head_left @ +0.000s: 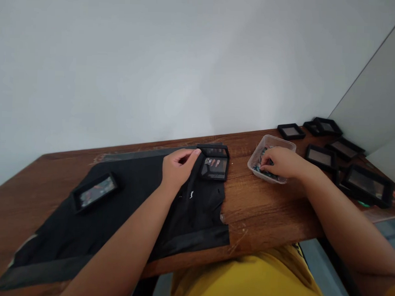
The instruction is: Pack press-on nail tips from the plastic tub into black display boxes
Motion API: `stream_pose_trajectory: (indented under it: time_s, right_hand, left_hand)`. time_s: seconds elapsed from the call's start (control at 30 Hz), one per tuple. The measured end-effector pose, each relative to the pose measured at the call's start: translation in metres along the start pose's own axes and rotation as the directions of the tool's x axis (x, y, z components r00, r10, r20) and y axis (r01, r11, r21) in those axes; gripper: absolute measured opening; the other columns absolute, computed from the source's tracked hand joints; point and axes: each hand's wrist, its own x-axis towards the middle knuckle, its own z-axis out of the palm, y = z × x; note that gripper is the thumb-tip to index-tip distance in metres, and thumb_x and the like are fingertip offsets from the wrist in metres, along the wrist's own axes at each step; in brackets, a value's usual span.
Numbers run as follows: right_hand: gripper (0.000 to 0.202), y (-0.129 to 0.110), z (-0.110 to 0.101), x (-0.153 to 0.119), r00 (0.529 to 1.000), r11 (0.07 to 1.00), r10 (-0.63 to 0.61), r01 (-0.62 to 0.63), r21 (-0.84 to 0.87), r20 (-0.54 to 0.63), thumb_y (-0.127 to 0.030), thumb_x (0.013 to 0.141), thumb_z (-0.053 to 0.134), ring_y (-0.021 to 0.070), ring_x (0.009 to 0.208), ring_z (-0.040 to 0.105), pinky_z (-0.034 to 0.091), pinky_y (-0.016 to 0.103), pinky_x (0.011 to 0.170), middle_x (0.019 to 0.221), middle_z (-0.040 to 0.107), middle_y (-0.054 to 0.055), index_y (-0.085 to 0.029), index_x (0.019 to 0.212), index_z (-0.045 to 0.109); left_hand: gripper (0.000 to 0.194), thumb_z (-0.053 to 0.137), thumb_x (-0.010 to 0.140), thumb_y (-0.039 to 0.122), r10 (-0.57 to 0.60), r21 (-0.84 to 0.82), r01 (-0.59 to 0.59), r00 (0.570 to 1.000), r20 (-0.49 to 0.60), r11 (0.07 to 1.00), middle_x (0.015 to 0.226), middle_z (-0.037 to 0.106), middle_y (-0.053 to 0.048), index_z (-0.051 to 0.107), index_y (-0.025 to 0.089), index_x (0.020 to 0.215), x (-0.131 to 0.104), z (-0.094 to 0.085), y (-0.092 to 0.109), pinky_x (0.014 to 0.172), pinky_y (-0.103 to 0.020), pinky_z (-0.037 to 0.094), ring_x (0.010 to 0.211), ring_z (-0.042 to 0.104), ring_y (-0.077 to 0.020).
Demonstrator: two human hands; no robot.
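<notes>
At centre frame, my left hand (pixel 177 165) curls, thumb against forefinger, beside a rectangular black case (pixel 215 169) on creased black cloth (pixel 134 184); right of centre, my right hand (pixel 280 161) dips bent fingers among small pieces (pixel 256 167) in a translucent plastic tub (pixel 290 145) on a grained wooden table (pixel 256 210). Whether either grips anything, I cannot tell.

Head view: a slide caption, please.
Right hand in a clear plastic tub of small pieces, left hand by the edge of a black display case on black cloth.
</notes>
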Motion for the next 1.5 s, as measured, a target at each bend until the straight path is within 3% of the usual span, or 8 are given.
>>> stream_pose_trajectory:
  time_s: [0.17,0.33,0.47,0.7,0.97,1.23,1.5]
  right_hand:
    - [0.014,-0.001,0.001,0.0,1.0,1.0,0.006,-0.005,0.013,-0.016,-0.032,0.089,0.068,0.0256,0.082,0.065,0.04,0.035,0.068,0.092,0.076,0.01,-0.021,0.088,0.077]
    - [0.021,-0.002,0.001,0.001,1.0,1.0,0.0,0.0,0.017,-0.02,-0.038,0.09,0.066,0.0236,0.08,0.063,0.038,0.034,0.066,0.093,0.075,0.009,-0.021,0.096,0.077]
    - [0.016,-0.004,0.0,-0.001,0.999,0.999,-0.005,0.004,0.035,0.043,-0.031,0.089,0.064,0.0201,0.074,0.061,0.037,0.032,0.064,0.087,0.075,0.006,-0.022,0.092,0.076]
    - [0.01,-0.006,0.001,-0.002,0.999,0.999,-0.007,0.006,0.044,0.041,-0.028,0.087,0.064,0.0205,0.076,0.061,0.037,0.032,0.065,0.086,0.073,0.006,-0.021,0.082,0.07]
    - [0.016,-0.002,0.0,-0.003,0.999,0.998,0.053,-0.053,0.032,-0.006,-0.027,0.086,0.069,0.0229,0.083,0.062,0.036,0.032,0.066,0.095,0.072,0.009,-0.02,0.101,0.066]
    - [0.019,0.006,-0.011,-0.01,0.993,0.98,-0.016,-0.008,0.201,0.116,-0.015,0.08,0.066,0.019,0.077,0.064,0.043,0.03,0.066,0.095,0.075,0.005,-0.022,0.097,0.066]
    - [0.016,0.004,-0.012,-0.009,0.992,0.983,0.026,-0.048,0.179,0.122,-0.012,0.083,0.064,0.0213,0.083,0.065,0.044,0.031,0.068,0.096,0.075,0.005,-0.022,0.096,0.067]
  left_hand:
    - [0.033,0.064,0.083,0.05,-0.051,-0.009,0.05,0.998,-0.034,0.999,0.073,0.075,-0.002,0.077,0.02,0.079,0.0,0.0,-0.003,0.068,-0.03,0.054,0.071,0.068,-0.0199]
    - [0.035,0.063,0.082,0.052,-0.062,-0.017,0.062,0.998,0.004,0.998,0.067,0.071,-0.002,0.077,0.021,0.078,-0.002,0.0,0.001,0.066,-0.029,0.053,0.071,0.066,-0.0197]
    - [0.035,0.063,0.081,0.053,-0.075,-0.01,0.076,0.997,0.03,0.997,0.068,0.073,-0.001,0.077,0.021,0.077,-0.003,0.001,0.005,0.065,-0.029,0.052,0.067,0.064,-0.0185]
    - [0.034,0.064,0.081,0.052,-0.049,-0.019,0.05,0.998,0.041,0.999,0.064,0.07,-0.001,0.075,0.021,0.072,-0.003,0.001,0.003,0.06,-0.028,0.049,0.063,0.062,-0.0175]
    - [0.033,0.065,0.08,0.053,-0.044,0.003,0.044,0.99,0.136,0.999,0.064,0.07,-0.001,0.075,0.024,0.069,-0.003,0.001,-0.001,0.06,-0.028,0.049,0.062,0.062,-0.0183]
    - [0.032,0.067,0.078,0.055,-0.053,0.003,0.053,0.979,0.198,0.999,0.065,0.071,-0.002,0.077,0.026,0.07,-0.002,0.002,-0.008,0.056,-0.028,0.045,0.064,0.062,-0.0202]
    - [0.032,0.068,0.077,0.055,-0.075,0.01,0.075,0.966,0.246,0.997,0.066,0.071,-0.002,0.078,0.025,0.071,-0.003,-0.001,-0.006,0.056,-0.028,0.044,0.061,0.06,-0.0191]
